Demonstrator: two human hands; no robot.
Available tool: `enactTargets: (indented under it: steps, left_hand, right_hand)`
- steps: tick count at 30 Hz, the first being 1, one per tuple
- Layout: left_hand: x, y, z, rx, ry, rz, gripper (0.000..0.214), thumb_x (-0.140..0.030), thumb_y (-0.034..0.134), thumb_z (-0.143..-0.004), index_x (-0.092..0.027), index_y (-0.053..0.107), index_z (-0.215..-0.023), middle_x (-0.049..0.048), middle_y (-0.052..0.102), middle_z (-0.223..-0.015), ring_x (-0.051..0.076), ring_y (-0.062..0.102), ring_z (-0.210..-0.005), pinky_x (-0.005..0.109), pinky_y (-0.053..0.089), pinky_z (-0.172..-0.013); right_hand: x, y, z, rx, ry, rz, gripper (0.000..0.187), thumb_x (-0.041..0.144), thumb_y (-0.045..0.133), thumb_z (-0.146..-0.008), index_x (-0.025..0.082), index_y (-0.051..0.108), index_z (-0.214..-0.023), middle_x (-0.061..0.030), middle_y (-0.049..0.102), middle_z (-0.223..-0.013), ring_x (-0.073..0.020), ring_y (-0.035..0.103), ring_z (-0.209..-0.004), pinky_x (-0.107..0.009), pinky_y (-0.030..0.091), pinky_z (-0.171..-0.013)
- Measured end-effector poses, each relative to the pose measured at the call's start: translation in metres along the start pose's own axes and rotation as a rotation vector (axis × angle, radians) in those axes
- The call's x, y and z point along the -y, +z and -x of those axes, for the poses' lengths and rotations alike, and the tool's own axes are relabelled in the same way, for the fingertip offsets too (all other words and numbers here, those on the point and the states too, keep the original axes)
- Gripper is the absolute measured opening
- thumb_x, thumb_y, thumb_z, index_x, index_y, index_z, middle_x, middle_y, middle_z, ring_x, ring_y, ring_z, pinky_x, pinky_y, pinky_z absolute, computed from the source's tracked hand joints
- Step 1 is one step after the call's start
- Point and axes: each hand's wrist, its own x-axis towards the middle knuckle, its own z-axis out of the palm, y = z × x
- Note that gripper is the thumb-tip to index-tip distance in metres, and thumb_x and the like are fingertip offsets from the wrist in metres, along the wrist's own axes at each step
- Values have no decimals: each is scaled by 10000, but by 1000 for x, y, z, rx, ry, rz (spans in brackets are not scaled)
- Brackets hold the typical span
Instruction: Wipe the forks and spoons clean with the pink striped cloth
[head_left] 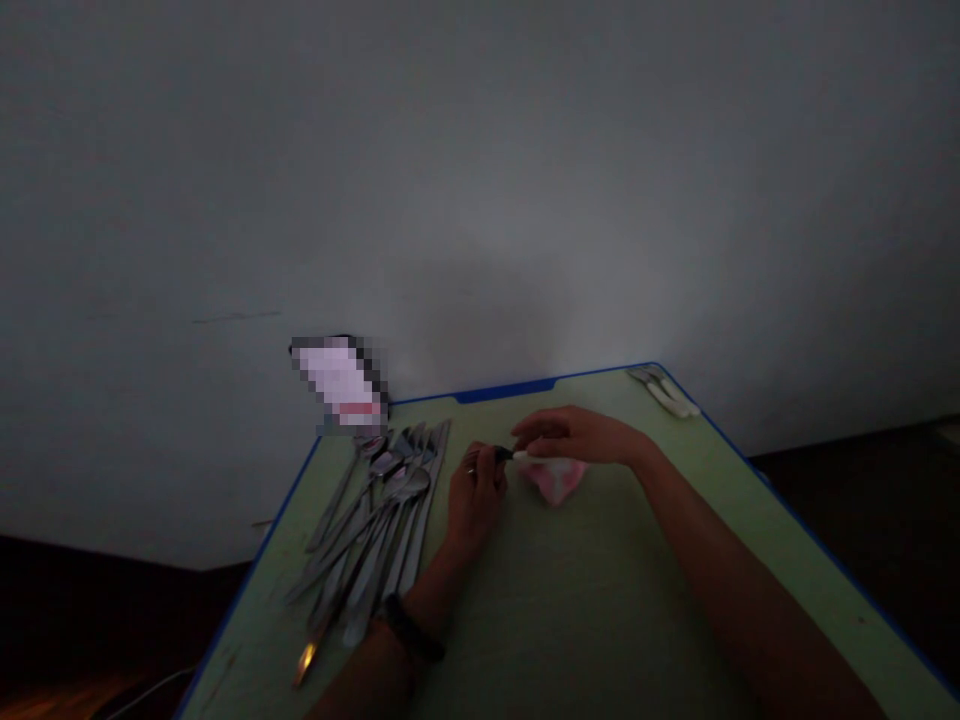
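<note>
- One phone-like device [337,375], its screen blurred out, leans by the wall [480,180] at the back left of the bench [570,600].
- One pile of metal cutlery [384,545] lies below it, handles mostly toward the person. At least three spoon bowls show among longer, flatter pieces; they overlap too much in the dim light for a full count. They look stiff and hard, and smooth enough to slide on one another.
- One dark band [412,628] circles the left wrist.
- The left hand [478,495], just right of the pile, is pinched narrow on the head end of one fork [504,454].
- That fork is near the middle of the bench, between the two hands, tines to the left, pale handle to the right. It is probably light and rigid, with a smooth handle that could turn in the fingers; the neck or the handle should give the surest hold, away from the tines.
- One pink-and-white cloth [556,482] lies bunched under the right hand; it looks soft, limp and nearly weightless, best taken by a fold.
- The right hand [574,435] arches over handle and cloth, fingers half bent; whether it grips either, I cannot tell.
- Two white-handled utensils [666,398] lie side by side in the far right corner.
</note>
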Motion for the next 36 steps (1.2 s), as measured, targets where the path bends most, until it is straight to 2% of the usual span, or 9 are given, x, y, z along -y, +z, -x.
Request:
enactTargets:
  steps: [4,7,10,13,15,18,22,28,36]
  left_hand:
    - [4,1,2,9,44,-55,351,-380,333,-884,-185,503,-646,-31,417,-560,109,435,-493,214,353,-476]
    - [10,4,3,46,95,-123,218,-364,445,-840,-172,547,-827,2,546,-725,124,518,-619,228,410,-570]
    - [14,6,4,122,172,-211,226,-319,530,-794,-176,522,-968,47,583,-927,158,548,-780,285,440,-703]
    - [16,7,7,258,294,-290,248,-307,529,-809,-189,518,-1027,71,564,-1030,188,519,-939,331,422,-816]
    - [16,7,8,333,351,-327,242,-315,518,-826,-196,522,-1036,73,552,-1050,195,498,-990,342,410,-851]
    - [14,7,7,370,375,-365,207,-318,500,-841,-195,540,-1003,72,553,-1019,199,493,-988,352,401,-869]
    - [13,8,5,397,361,-408,187,-321,457,-860,-187,554,-948,69,568,-940,201,511,-913,356,410,-832]
    - [12,8,5,414,374,-454,196,-332,431,-869,-185,560,-888,61,577,-896,195,518,-865,337,409,-798]
    - [10,9,5,419,375,-469,211,-335,419,-873,-182,564,-886,56,576,-877,188,514,-844,320,406,-778]
  right_hand:
    - [10,2,1,86,23,134,329,401,477,-828,178,600,-1035,-38,660,-834,-111,576,-678,-222,435,-606]
    - [9,-14,14,104,50,247,354,451,446,-828,161,650,-829,-25,631,-707,-100,528,-584,-217,399,-549]
    - [-9,-41,35,-57,191,361,357,438,445,-822,150,656,-815,-36,624,-664,-123,544,-586,-234,399,-548]
    - [-40,-65,53,-301,475,521,350,402,457,-808,120,657,-754,-78,629,-656,-140,552,-553,-253,398,-526]
    - [-58,-75,59,-399,587,575,347,390,456,-806,114,663,-767,-94,635,-665,-146,556,-547,-262,406,-539]
    - [-74,-79,61,-561,685,626,342,395,469,-796,126,674,-841,-113,658,-729,-180,594,-636,-278,422,-596]
    - [-80,-73,54,-742,811,782,322,423,521,-756,164,683,-857,-141,659,-885,-243,606,-824,-335,422,-708]
    - [-86,-63,52,-900,884,904,332,465,518,-748,195,680,-853,-143,645,-913,-304,558,-943,-475,327,-837]
    - [-99,-67,55,-1014,902,882,328,447,538,-726,195,653,-901,-139,629,-973,-307,537,-954,-461,292,-828]
